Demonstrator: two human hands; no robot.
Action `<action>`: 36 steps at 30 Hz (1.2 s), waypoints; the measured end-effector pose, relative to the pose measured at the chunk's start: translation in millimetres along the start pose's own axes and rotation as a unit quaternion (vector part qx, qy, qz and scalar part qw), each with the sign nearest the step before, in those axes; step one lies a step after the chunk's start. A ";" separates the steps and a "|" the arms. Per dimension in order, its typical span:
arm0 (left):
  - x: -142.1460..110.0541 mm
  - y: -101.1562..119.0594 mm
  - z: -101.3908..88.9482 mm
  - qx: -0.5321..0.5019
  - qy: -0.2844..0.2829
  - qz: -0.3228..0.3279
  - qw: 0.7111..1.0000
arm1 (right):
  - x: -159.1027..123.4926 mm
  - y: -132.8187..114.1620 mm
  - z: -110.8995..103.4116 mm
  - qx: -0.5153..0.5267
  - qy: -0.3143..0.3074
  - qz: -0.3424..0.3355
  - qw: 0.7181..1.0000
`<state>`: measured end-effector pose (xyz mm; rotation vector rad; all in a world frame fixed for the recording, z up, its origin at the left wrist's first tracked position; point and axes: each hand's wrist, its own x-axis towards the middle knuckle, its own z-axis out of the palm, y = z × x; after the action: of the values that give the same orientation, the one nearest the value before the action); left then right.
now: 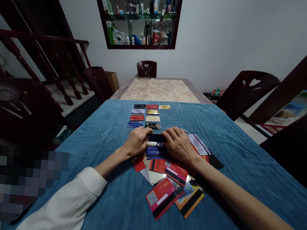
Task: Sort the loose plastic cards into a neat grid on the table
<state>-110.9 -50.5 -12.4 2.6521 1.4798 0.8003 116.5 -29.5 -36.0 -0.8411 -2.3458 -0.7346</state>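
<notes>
Between them, my left hand [138,141] and my right hand [179,143] grip a dark card [156,138] by its two ends, just above the table. Both hands have their fingers closed on it. Beneath and around them lies a loose pile of cards: a blue card [154,152], a red card with a black stripe [162,195], an orange card [190,201] and a white-grey card [200,144] beyond my right hand. Ahead, several cards lie in neat rows, among them a black card [152,126], a blue patterned card [135,124] and a yellow card [164,107].
A blue cloth [109,125] covers the near part of the long table, with a patterned cover [158,88] at the far end. Dark wooden chairs stand around it, one at the right [245,91]. A shelf cabinet [141,18] is set in the wall.
</notes>
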 end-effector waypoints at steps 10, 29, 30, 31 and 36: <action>-5.0 -8.4 10.5 0.074 0.050 0.075 0.993 | 6.7 3.0 0.6 0.021 -0.041 0.025 0.999; -1.1 -43.7 4.2 0.202 0.082 0.103 0.970 | 48.2 2.8 9.2 0.051 -0.090 0.042 0.994; 0.2 -46.2 1.0 0.203 0.076 0.100 0.971 | 52.6 3.4 10.8 0.054 -0.092 0.044 0.993; 1.4 -48.9 -2.2 0.203 0.070 0.094 0.972 | 57.1 3.9 12.7 0.058 -0.095 0.045 0.993; 8.2 -66.6 -15.6 0.180 0.043 0.049 0.981 | 80.0 5.0 23.6 0.077 -0.120 0.050 0.989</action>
<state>-167.1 -10.8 -11.4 3.0063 1.6695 0.7212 60.0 20.7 -0.2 -1.0184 -2.5097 -0.4239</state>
